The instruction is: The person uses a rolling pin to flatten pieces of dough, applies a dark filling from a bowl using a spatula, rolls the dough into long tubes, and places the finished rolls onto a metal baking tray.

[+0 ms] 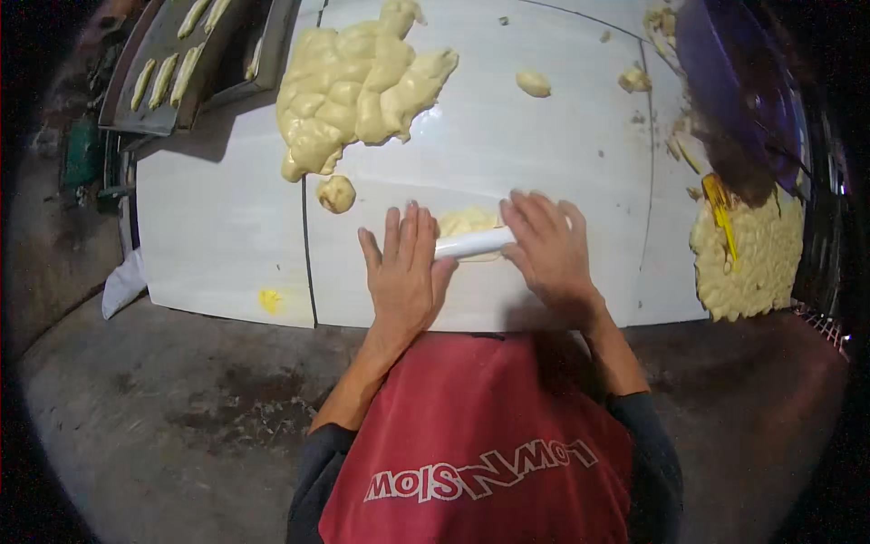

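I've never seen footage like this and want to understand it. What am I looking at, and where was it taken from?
No machine: a person wears a wide fisheye camera on the head, looking down. The bare left hand and right hand lie on a white rolling pin, over a flattened dough piece. On the white table, a large dough mass lies beyond them; a tray with dough strips stands at upper left. At right, a yellow tool lies on more dough.
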A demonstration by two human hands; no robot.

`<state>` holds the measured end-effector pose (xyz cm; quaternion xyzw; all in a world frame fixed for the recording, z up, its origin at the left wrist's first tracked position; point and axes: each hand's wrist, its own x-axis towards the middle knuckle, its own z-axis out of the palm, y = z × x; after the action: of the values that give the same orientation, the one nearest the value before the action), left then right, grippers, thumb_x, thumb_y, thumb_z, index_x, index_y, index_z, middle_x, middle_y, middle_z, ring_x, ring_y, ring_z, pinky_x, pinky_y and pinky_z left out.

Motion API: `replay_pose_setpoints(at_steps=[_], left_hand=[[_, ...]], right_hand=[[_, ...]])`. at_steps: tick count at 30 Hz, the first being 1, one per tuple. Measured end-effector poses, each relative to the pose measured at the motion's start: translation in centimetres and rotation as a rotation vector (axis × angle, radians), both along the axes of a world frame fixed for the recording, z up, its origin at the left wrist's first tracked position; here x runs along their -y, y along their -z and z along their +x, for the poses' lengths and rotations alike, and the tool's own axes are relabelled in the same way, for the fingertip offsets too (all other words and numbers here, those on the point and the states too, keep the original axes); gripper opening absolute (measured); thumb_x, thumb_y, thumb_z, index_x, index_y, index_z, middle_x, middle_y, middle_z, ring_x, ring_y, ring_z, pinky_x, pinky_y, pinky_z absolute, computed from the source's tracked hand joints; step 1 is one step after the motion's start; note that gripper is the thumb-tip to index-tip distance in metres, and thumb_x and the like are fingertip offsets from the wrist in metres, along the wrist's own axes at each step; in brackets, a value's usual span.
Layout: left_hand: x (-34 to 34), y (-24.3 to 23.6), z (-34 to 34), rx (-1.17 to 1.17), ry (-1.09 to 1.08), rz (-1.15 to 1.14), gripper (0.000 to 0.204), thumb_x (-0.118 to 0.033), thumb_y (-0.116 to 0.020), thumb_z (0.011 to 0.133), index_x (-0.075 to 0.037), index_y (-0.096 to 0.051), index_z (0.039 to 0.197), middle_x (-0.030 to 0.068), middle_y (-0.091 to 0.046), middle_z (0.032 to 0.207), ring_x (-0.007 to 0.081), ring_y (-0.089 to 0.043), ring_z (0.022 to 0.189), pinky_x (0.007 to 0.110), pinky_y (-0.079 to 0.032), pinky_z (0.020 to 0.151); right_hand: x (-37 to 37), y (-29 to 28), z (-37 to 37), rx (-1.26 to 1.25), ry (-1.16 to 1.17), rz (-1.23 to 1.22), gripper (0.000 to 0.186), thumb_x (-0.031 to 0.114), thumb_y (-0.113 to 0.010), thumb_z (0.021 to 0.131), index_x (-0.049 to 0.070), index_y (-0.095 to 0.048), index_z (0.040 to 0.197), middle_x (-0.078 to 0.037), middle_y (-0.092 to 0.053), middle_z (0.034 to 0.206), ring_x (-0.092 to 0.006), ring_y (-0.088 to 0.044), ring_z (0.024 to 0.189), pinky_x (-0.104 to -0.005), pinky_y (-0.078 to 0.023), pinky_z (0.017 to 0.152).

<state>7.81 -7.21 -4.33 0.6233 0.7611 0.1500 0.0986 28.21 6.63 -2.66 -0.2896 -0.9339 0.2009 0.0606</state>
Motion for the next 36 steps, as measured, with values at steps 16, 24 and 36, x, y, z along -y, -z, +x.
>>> replay_pose_setpoints(at_steps=[16, 24, 36], left_hand=[[-14.3, 0.0, -7.2, -0.213, -0.082, 0.15, 0.074, -0.048, -0.057, 0.101, -0.019, -0.029, 0.163, 0.0283, -0.008, 0.169, 0.0518, 0.0, 0.155, 0.084, -0.001, 0.11], [-8.8, -1.8, -4.6, -0.107, 0.047, 0.198, 0.084, -0.06, -0.062, 0.093, -0.018, -0.035, 0.161, 0.0264, -0.01, 0.169, 0.052, -0.004, 0.154, 0.082, -0.009, 0.11], [1.8, -1.5, 1.9, 0.025, 0.027, -0.01, 0.058, -0.033, -0.061, 0.098, 0.0, -0.051, 0.145, 0.0207, -0.049, 0.152, 0.0412, -0.039, 0.145, 0.072, -0.023, 0.113]], right_hand=[[-9.5, -0.8, -6.6, -0.211, -0.065, 0.081, 0.063, 0.049, -0.074, 0.084, 0.012, -0.065, 0.134, -0.018, -0.063, 0.127, -0.0358, -0.063, 0.108, -0.0459, -0.048, 0.093], [-5.3, -3.0, -2.1, -0.036, -0.121, 0.011, 0.057, 0.047, -0.067, 0.09, 0.011, -0.063, 0.134, -0.015, -0.061, 0.13, -0.0326, -0.059, 0.118, -0.049, -0.045, 0.097], [5.3, 2.5, 3.5, 0.027, 0.007, 0.207, 0.063, 0.043, -0.071, 0.09, 0.029, -0.052, 0.148, -0.002, -0.052, 0.147, -0.0214, -0.047, 0.134, -0.0494, -0.028, 0.116]])
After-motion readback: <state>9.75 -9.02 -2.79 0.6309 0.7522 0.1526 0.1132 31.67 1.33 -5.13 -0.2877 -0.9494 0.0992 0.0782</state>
